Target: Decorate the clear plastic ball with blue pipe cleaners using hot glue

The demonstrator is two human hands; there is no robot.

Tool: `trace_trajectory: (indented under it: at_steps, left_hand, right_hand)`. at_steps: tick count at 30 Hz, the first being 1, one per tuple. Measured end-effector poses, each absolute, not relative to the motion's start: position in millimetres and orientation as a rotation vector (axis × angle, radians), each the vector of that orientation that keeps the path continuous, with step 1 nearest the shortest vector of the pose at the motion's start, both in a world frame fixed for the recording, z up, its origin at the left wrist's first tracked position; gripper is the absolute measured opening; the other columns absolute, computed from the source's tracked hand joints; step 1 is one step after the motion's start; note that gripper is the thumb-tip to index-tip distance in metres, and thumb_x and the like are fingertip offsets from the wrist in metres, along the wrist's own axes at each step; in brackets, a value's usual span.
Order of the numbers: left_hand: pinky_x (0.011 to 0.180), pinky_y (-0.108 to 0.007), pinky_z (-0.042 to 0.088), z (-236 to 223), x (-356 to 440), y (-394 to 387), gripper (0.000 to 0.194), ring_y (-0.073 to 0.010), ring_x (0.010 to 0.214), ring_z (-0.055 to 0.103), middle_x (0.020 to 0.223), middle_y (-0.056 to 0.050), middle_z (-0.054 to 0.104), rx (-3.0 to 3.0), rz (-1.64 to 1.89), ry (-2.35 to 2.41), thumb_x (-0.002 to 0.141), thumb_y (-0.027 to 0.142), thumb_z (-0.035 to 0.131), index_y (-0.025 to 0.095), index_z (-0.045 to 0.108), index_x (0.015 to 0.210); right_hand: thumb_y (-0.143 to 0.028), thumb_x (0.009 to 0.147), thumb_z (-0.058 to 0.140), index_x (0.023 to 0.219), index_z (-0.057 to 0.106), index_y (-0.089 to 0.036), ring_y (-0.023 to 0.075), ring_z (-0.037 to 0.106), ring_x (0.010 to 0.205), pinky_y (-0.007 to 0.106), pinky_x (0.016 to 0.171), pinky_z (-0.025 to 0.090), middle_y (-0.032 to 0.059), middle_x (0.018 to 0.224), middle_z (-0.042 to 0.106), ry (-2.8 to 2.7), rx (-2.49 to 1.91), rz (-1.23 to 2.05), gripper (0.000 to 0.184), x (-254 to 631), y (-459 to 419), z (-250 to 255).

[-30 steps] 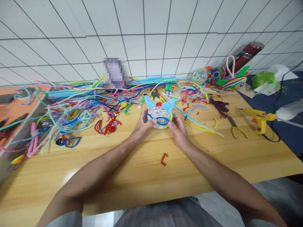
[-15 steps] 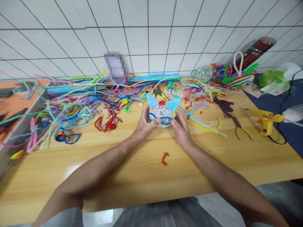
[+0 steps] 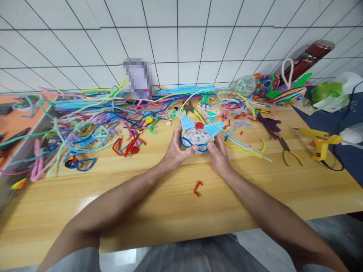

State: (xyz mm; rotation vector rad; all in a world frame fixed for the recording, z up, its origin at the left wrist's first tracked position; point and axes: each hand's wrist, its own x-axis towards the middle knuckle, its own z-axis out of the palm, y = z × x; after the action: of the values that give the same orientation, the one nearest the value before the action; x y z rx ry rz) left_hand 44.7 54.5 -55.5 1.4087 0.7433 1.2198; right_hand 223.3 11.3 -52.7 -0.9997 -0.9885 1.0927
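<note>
Both hands hold a small craft ball in the middle of the desk.
The left hand [image 3: 176, 151] and right hand [image 3: 217, 155] have fingers closed around the clear ball [image 3: 196, 136], perhaps resting on the desk [image 3: 159, 211], near the pipe cleaners [image 3: 93, 124].

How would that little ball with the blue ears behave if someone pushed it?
The ball looks round and clear, so it would probably roll, though its blue ears might stop it. It seems light: the left hand and right hand hold it with fingertips. The fuzzy wire trim likely bends easily.
</note>
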Motion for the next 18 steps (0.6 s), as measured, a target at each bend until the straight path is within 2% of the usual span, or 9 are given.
trace_trajectory:
  at_steps: [6, 11, 16, 18]
  left_hand:
    - [0.127, -0.054, 0.051, -57.0, 45.2, 53.5, 0.105, -0.0399, 0.150, 0.059, 0.157, -0.016, 0.063, 1.400, 1.235, 0.781, 0.074, 0.077, 0.094, 0.024, 0.052, 0.155]
    - [0.124, -0.052, 0.053, -56.0, 45.3, 53.9, 0.102, -0.0385, 0.147, 0.062, 0.156, -0.016, 0.064, 1.399, 1.241, 0.760, 0.076, 0.076, 0.094, 0.025, 0.051, 0.153]
    - [0.123, -0.051, 0.054, -50.8, 43.3, 54.0, 0.092, -0.0372, 0.147, 0.063, 0.154, -0.015, 0.065, 1.401, 1.266, 0.751, 0.083, 0.073, 0.090, 0.025, 0.051, 0.150]
    - [0.122, -0.051, 0.055, -49.5, 41.9, 55.5, 0.089, -0.0368, 0.145, 0.064, 0.152, -0.015, 0.066, 1.408, 1.297, 0.780, 0.084, 0.073, 0.089, 0.026, 0.052, 0.149]
  right_hand:
    - [-0.075, 0.081, 0.091, 0.123, 0.070, -0.031, 0.0315, 0.076, 0.125, 0.049, 0.113, 0.061, 0.0058, 0.130, 0.083, -0.971, -1.035, 1.107, 0.064, 221.5, 10.0, -49.6]
    - [-0.077, 0.082, 0.089, 0.127, 0.069, -0.032, 0.0319, 0.075, 0.127, 0.050, 0.115, 0.060, 0.0058, 0.128, 0.083, -0.980, -1.013, 1.127, 0.067, 219.0, 9.4, -48.1]
    - [-0.068, 0.086, 0.090, 0.127, 0.072, -0.032, 0.0291, 0.072, 0.129, 0.047, 0.115, 0.057, 0.0055, 0.133, 0.080, -0.963, -0.984, 0.993, 0.057, 219.5, 6.6, -45.0]
    - [-0.060, 0.088, 0.090, 0.118, 0.074, -0.030, 0.0260, 0.072, 0.115, 0.043, 0.106, 0.058, 0.0036, 0.118, 0.080, -0.933, -1.027, 0.869, 0.045, 222.2, 7.0, -43.3]
